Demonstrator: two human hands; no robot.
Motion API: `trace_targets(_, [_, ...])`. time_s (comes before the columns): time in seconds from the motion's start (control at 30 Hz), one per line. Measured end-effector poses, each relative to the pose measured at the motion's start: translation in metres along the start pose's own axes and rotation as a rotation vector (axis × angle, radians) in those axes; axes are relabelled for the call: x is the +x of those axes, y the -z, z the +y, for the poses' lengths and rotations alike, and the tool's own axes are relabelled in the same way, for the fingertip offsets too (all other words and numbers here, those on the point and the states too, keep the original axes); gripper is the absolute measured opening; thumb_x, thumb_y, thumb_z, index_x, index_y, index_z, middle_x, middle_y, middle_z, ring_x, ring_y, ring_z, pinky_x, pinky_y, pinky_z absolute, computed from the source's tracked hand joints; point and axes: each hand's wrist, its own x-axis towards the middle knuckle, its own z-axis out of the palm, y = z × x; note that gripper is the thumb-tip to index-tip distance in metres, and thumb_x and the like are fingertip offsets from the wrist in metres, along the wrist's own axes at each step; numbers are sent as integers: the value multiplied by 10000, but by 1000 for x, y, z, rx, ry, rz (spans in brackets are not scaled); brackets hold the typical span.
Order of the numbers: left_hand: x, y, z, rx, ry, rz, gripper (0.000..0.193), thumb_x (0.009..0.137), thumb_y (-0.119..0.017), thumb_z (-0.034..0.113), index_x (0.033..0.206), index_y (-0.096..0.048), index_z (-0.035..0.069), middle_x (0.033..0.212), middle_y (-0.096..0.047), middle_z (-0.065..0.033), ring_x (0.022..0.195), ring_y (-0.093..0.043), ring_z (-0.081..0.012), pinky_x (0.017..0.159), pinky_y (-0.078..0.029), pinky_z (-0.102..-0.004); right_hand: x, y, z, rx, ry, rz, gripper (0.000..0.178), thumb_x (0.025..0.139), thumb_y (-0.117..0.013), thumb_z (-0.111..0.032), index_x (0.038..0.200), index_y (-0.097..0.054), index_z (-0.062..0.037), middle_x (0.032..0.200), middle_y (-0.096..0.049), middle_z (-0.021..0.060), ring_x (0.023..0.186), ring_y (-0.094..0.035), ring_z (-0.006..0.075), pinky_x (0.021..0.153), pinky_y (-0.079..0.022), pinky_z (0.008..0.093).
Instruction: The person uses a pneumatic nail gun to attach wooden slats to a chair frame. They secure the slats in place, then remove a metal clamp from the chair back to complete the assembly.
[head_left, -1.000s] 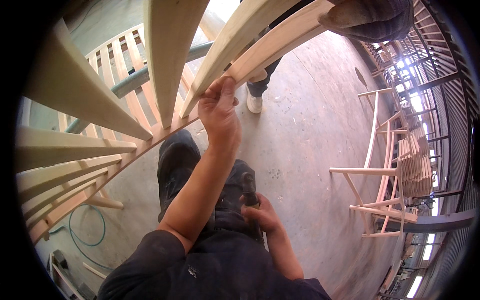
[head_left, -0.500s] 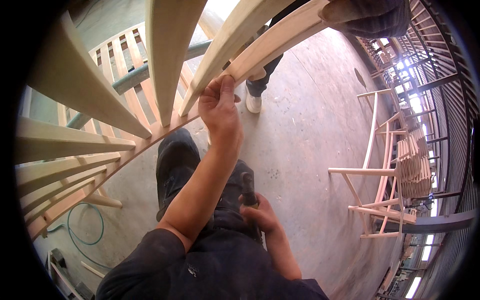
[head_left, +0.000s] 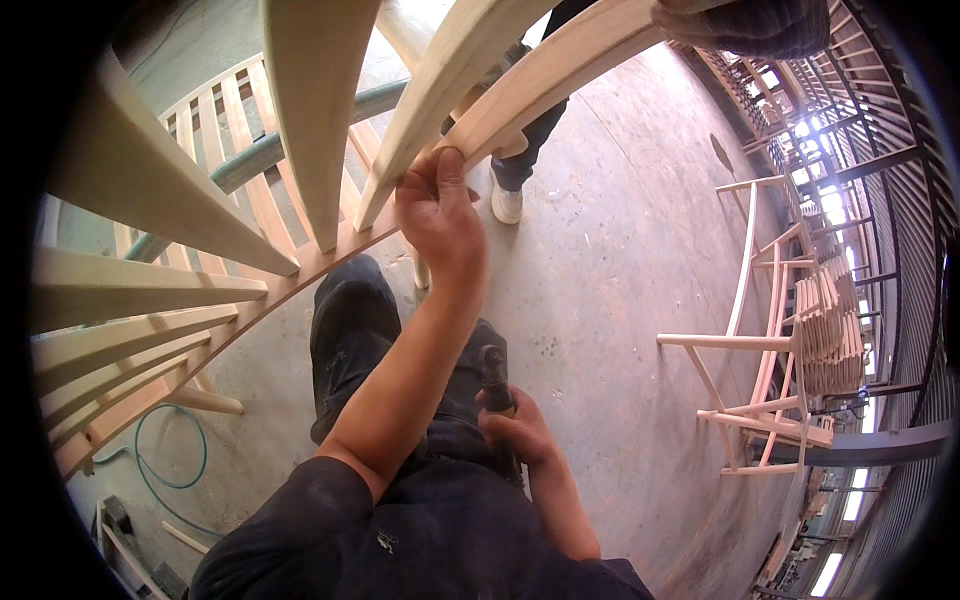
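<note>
Pale curved wooden slats (head_left: 325, 120) fan out from a long wooden rail (head_left: 350, 240) on the left. My left hand (head_left: 440, 195) reaches up to where the lower end of a curved wooden post (head_left: 565, 75) meets the rail, its thumb and fingers closed on the edge there. Whether the fingers also pinch something small is hidden. Low before my body, my right hand (head_left: 515, 425) is wrapped around a tool with a black rounded end (head_left: 493, 375); its exact kind is unclear. Someone else's gloved hand (head_left: 750, 25) is at the post's upper end.
Another person's leg and white shoe (head_left: 507, 203) stand beyond the post. Behind the slats are a slatted wooden piece (head_left: 235, 110) and a grey tube (head_left: 250, 160). A green hose (head_left: 205, 455) coils at lower left. Unfinished wooden frames (head_left: 725, 343) stand at right.
The curved slats and post have shifted slightly left and down in view. My left hand keeps its grip at the joint, and my right hand still holds the tool.
</note>
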Motion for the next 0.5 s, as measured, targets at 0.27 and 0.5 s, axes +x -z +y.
trace_targets(0.27, [0, 1, -6, 0, -18, 16, 257, 1018, -681, 240, 1010, -667, -16, 801, -650, -62, 618, -566, -112, 573, -478, -241, 1, 2, 1, -4, -4, 2, 440, 800, -736, -82, 1193, -552, -4, 814, -628, 59, 641, -610, 151, 596, -519, 296])
trace_targets(0.5, [-1, -1, -6, -9, -31, 7, 220, 1015, -681, 214, 1017, -692, -6, 814, -660, -56, 625, -562, -104, 587, -474, -232, -2, 11, 2, 68, 18, -31, 432, 793, -730, -69, 1186, -567, 6, 785, -628, 64, 614, -611, 159, 575, -519, 306])
